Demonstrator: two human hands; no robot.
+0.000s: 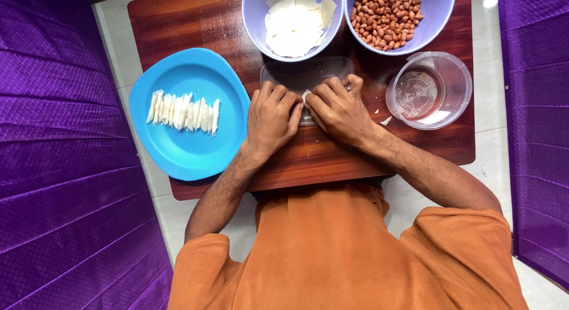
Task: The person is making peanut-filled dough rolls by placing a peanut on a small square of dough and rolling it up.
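Observation:
My left hand (271, 115) and my right hand (339, 108) meet knuckles-up over a clear plastic lid (284, 74) on the low wooden table (195, 19). Their fingertips pinch a small white wrapper piece (305, 95) between them; most of it is hidden under the fingers. Just beyond the hands stands a lilac bowl (253, 22) holding a stack of white wrapper sheets (293, 25). To its right a second lilac bowl (435, 13) is full of brown peanuts (386, 16).
A blue plate (189, 150) at the left carries a row of several folded white parcels (184, 111). A clear round container (430, 90) with a little liquid sits at the right. Purple quilted fabric (53, 156) flanks both sides; white floor tiles lie around the table.

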